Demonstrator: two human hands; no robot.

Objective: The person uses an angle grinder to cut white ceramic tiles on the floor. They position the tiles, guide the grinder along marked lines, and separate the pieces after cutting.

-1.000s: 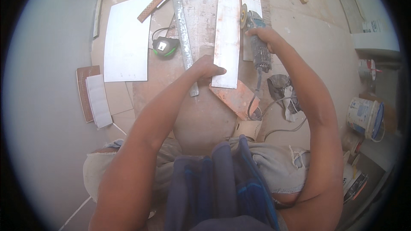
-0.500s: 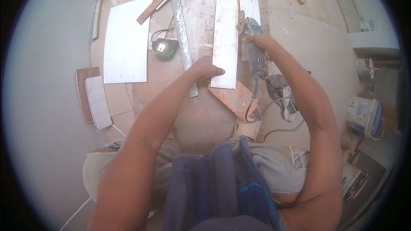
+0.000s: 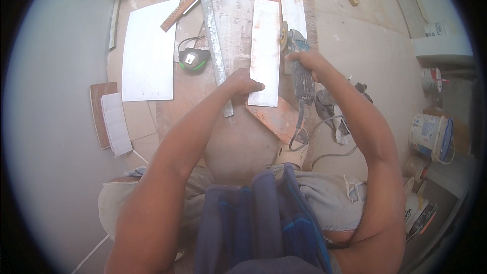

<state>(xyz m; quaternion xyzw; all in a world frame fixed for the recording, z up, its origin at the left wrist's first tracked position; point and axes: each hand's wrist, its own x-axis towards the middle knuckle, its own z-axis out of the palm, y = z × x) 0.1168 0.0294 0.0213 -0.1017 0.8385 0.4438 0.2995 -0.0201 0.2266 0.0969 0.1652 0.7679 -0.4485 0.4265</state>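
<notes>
My left hand (image 3: 247, 84) grips the near left edge of a narrow white tile strip (image 3: 265, 45), thumb on top and the other fingers hidden beneath. In my right hand (image 3: 310, 63) is an angle grinder (image 3: 304, 81), its body pointing away from me. The grinder's disc (image 3: 283, 35) stands at the strip's right long edge, by its upper half; whether it touches cannot be made out. A second white strip (image 3: 292, 2) lies behind the disc. Below the held strip is an orange, dust-stained flat piece (image 3: 276, 119). The grinder's cord (image 3: 300, 122) loops down beside it.
Left of the strip lie a metal straightedge (image 3: 215, 50), a black and green tape measure (image 3: 194, 61) and a large white tile (image 3: 149, 50). Tile offcuts (image 3: 115, 122) rest near the left wall. Buckets (image 3: 428, 134) line the right side. A crumpled dark cloth (image 3: 327, 102) lies near my right forearm.
The grinder has shifted slightly toward me along the strip's right edge. My left hand keeps its hold on the strip.
</notes>
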